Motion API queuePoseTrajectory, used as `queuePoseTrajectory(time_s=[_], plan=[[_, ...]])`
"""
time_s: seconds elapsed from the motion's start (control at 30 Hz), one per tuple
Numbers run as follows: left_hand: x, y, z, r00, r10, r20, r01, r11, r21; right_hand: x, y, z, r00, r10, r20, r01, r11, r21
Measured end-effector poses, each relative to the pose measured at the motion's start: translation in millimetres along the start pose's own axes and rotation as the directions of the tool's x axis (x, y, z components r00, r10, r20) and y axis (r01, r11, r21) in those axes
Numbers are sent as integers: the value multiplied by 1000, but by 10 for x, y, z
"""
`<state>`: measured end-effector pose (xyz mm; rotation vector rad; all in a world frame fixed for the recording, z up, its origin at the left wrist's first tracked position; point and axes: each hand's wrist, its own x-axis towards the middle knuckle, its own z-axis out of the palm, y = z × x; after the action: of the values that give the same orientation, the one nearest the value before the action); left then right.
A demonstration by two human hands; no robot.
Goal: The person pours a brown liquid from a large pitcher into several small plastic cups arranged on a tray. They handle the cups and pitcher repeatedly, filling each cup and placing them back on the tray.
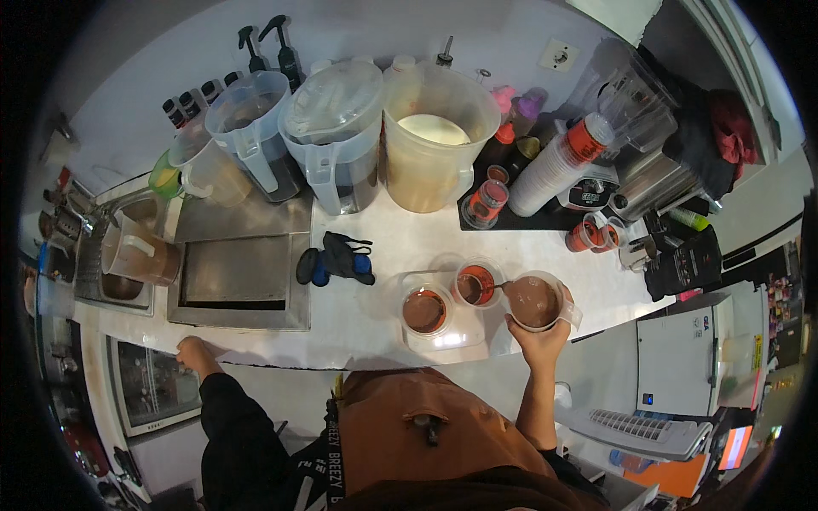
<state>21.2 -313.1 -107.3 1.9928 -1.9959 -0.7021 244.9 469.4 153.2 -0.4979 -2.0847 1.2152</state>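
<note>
My right hand [540, 335] grips a plastic measuring jug [535, 300] of brown liquid, its spout over a clear plastic cup with red print [478, 282]. A thin brown stream runs from the spout into that cup, which holds a little brown liquid. Beside it, a second clear plastic cup [424, 312] with brown liquid stands on a pale square plate, seemingly a scale [447, 342]. My left hand [193, 352] rests at the counter's front edge on the left, fingers curled; whether it holds anything is unclear.
Large plastic pitchers [342, 153] and a pitcher of cream-coloured liquid [428, 172] line the back. A leaning stack of plastic cups [553, 169] stands back right. A dark cloth-like item [345, 259] lies mid-counter. Left are a steel-framed recess [236, 271] and a sink [121, 287] with a pitcher [137, 252].
</note>
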Motion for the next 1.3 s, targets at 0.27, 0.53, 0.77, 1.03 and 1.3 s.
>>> queuePoseTrajectory(time_s=[0.27,0.53,0.77,1.03,1.3], plan=[[-583,145,-261,991,120,53,-112,984,-142,-67,99,-131,999,-37,-38,31,990,-135],[-344,193,-102,1000,-11,-25,9,997,-80,-68,115,-174,997,-66,-30,59,981,-186],[-455,303,-41,975,-217,-41,206,960,-190,-42,22,-183,998,-67,-20,62,982,-181],[-398,352,-190,966,-258,-30,246,947,-206,-31,76,-196,998,-58,-10,56,983,-175],[-630,388,-100,995,-103,-16,101,990,-98,-66,5,-181,996,-88,-25,79,967,-241]])
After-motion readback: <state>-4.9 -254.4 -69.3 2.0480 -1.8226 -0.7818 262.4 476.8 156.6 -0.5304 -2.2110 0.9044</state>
